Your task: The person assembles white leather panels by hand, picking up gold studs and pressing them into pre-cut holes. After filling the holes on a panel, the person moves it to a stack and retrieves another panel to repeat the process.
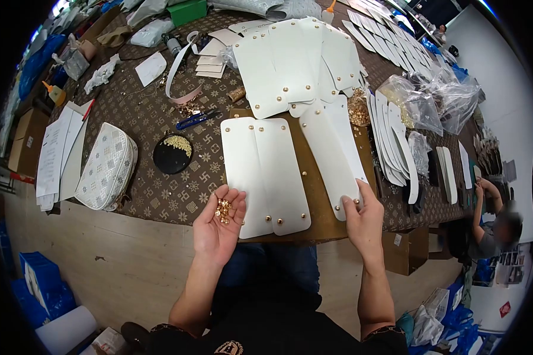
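Note:
My left hand point(218, 228) is cupped palm up at the table's front edge, holding a small heap of gold metal studs point(222, 211). Beside it lies a white leather-like panel point(263, 171) with gold studs along its top and bottom edges. My right hand point(363, 216) pinches the lower end of a narrower white studded strip point(326, 160), thumb on top. Another white strip point(350, 136) lies partly under that one. Both pieces rest on a brown board point(314, 204). Behind them is an overlapping pile of studded white panels point(278, 65).
A black round dish point(172, 164) of small gold pieces, blue-handled pliers point(196, 119) and a patterned white pouch point(108, 165) are on the left. Stacked white strips point(391, 145), clear plastic bags point(438, 103) and another person point(497, 222) are on the right.

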A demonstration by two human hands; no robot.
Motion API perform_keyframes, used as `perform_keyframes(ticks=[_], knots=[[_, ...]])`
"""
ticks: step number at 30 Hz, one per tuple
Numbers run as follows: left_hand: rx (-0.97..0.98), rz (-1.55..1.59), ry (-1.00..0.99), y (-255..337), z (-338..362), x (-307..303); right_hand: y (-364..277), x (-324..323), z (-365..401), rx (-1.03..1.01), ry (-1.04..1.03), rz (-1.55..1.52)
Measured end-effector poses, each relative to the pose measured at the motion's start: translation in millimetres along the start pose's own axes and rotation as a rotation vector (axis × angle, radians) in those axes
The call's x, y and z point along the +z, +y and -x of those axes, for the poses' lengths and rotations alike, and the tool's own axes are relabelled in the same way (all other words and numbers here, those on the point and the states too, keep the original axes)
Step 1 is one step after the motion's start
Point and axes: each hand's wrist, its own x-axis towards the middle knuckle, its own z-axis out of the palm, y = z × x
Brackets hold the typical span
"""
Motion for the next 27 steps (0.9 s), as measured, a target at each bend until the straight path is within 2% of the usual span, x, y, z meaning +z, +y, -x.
perform_keyframes(ticks=[1,3,4,6,10,15,17,21,24,26,27], knots=[[0.0,0.001,0.001,0,0,0,4,-1,-1,0.001,-0.001,0.001],[0.005,-0.014,0.007,0,1,1,10,1,-5,-0.046,0.047,-0.25],[0.011,-0.013,0.009,0,1,1,8,1,-5,-0.049,0.041,-0.251],[0.014,-0.043,0.02,-1,2,1,1,0,0,0.062,-0.03,-0.618],[0.028,-0.061,0.031,-2,2,3,8,18,10,0.107,-0.194,-0.859],[0.024,-0.11,0.043,-3,2,-2,5,41,15,0.197,-0.309,-0.688],[0.037,-0.124,0.045,-3,2,0,8,45,16,-0.026,-0.251,-0.083],[0.061,-0.185,0.052,-7,3,4,-11,51,16,-0.039,-0.205,-0.014],[0.063,-0.21,0.057,-8,3,4,-7,52,8,-0.045,-0.196,-0.092],[0.064,-0.215,0.046,-8,3,5,-14,49,4,0.209,-0.354,-0.359],[0.057,-0.225,0.038,-7,3,5,-16,49,5,0.206,-0.356,-0.356]])
